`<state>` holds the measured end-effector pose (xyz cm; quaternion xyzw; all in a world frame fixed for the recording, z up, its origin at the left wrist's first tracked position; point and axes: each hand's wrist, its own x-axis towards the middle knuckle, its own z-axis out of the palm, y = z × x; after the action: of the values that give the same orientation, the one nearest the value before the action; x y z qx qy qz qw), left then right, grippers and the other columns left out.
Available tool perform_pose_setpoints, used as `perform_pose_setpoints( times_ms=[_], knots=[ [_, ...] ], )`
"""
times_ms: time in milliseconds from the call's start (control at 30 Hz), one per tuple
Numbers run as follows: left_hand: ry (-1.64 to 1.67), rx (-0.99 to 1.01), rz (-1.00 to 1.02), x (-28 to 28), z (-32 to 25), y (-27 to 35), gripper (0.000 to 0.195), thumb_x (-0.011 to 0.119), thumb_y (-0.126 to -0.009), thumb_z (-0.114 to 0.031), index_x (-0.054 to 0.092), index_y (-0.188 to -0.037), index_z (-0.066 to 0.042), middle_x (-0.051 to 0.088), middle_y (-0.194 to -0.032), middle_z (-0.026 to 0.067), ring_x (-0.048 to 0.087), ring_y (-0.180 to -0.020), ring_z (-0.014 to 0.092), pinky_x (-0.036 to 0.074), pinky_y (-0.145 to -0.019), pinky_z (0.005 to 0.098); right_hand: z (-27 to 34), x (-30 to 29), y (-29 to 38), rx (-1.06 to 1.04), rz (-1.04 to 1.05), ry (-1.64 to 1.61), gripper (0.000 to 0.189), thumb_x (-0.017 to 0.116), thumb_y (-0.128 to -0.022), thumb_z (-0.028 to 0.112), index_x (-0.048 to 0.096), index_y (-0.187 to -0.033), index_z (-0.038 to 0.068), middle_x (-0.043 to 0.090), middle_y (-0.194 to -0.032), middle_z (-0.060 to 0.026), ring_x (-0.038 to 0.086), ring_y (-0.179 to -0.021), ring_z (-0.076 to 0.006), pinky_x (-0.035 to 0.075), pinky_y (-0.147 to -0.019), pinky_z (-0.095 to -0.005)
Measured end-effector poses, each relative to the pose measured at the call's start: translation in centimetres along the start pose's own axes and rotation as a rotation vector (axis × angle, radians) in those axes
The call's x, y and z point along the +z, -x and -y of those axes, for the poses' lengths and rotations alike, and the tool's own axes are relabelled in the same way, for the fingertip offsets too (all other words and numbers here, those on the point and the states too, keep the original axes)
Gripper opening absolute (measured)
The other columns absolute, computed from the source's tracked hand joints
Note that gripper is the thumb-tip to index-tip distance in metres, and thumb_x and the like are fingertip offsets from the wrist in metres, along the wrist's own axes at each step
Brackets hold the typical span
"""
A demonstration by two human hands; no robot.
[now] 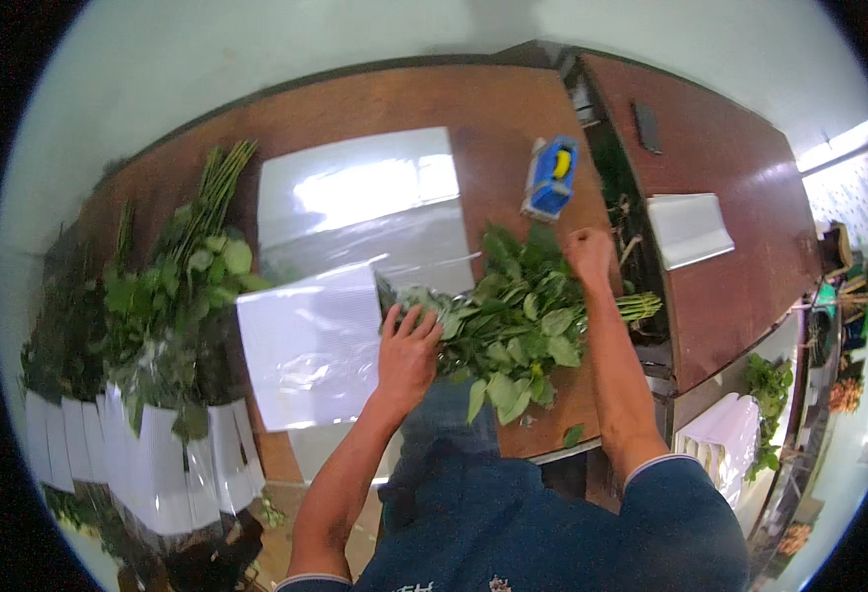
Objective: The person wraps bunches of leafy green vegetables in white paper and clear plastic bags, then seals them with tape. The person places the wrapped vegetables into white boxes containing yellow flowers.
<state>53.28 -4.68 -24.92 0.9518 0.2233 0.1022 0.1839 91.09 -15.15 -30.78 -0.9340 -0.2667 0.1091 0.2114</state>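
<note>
A leafy bunch of cut stems [526,325] lies across the table before me, its stem ends pointing right. At its left end is a white ribbed wrap [308,355] with glossy clear film over it. My left hand [410,355] rests with fingers apart on the film-covered leaves, beside the wrap's right edge. My right hand [591,255] is curled into a fist above the right side of the bunch, and nothing shows sticking out of it. Just beyond that fist stands a blue tape dispenser [554,177] with a yellow core. Any flower heads inside the wrap are hidden.
Clear film sheets [360,185] lie behind the bunch on the brown table [508,96]. More wrapped bunches [175,311] crowd the left side. Across a gap, a second table [745,170] holds a dark flat object [646,127] and a white stack [691,229].
</note>
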Motion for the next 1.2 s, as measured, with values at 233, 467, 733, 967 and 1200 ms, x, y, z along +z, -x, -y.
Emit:
perform_pose_setpoints(
  times_ms=[233, 467, 733, 967, 1200],
  knots=[
    [0.034, -0.027, -0.02, 1.0, 0.6, 0.6, 0.034, 0.07, -0.081, -0.01, 0.071, -0.115, -0.007, 0.067, -0.128, 0.0091, 0.055, -0.129, 0.032, 0.029, -0.118, 0.0521, 16.2, 2.1, 16.3, 0.071, 0.454, -0.986, 0.024, 0.07, -0.093, 0.023, 0.074, -0.09, -0.001, 0.07, -0.076, -0.0033, 0.061, -0.064, -0.0104, 0.047, -0.056, -0.0254],
    [0.1, -0.037, -0.053, 1.3, 0.9, 1.0, 0.037, 0.069, -0.081, -0.01, 0.07, -0.117, -0.006, 0.068, -0.125, 0.0119, 0.056, -0.126, 0.034, 0.033, -0.115, 0.0505, 15.8, 6.4, 18.9, 0.192, 0.395, -0.619, 0.026, 0.072, -0.082, 0.018, 0.07, -0.066, -0.003, 0.065, -0.058, -0.005, 0.059, -0.051, -0.0111, 0.047, -0.053, -0.0274],
    [0.129, -0.071, 0.021, -0.2, 1.0, -1.2, 0.046, 0.072, -0.074, -0.007, 0.068, -0.12, -0.007, 0.07, -0.111, 0.0145, 0.06, -0.112, 0.031, 0.039, -0.102, 0.0451, 15.1, 7.0, 18.2, 0.156, 0.399, -0.582, 0.032, 0.071, -0.078, 0.025, 0.069, -0.058, 0.001, 0.066, -0.055, -0.0088, 0.063, -0.051, -0.0178, 0.051, -0.056, -0.0346],
    [0.115, -0.199, -0.005, -0.2, 0.5, 0.0, 0.048, 0.072, -0.071, -0.006, 0.072, -0.118, -0.016, 0.069, -0.108, 0.0131, 0.056, -0.112, 0.034, 0.04, -0.103, 0.0447, 15.5, 3.2, 23.9, 0.426, 0.557, -1.117, 0.026, 0.072, -0.093, 0.017, 0.068, -0.074, -0.002, 0.06, -0.064, -0.0012, 0.05, -0.053, -0.0079, 0.037, -0.049, -0.026],
    [0.141, -0.175, 0.11, -0.3, 0.8, -0.5, 0.045, 0.073, -0.075, -0.007, 0.07, -0.119, -0.012, 0.067, -0.116, 0.016, 0.056, -0.115, 0.035, 0.039, -0.106, 0.0454, 13.7, 5.4, 28.0, 0.519, 0.532, -1.294, 0.031, 0.07, -0.097, 0.025, 0.066, -0.084, -0.003, 0.06, -0.066, -0.0042, 0.052, -0.054, -0.0108, 0.044, -0.05, -0.0275]
  ],
)
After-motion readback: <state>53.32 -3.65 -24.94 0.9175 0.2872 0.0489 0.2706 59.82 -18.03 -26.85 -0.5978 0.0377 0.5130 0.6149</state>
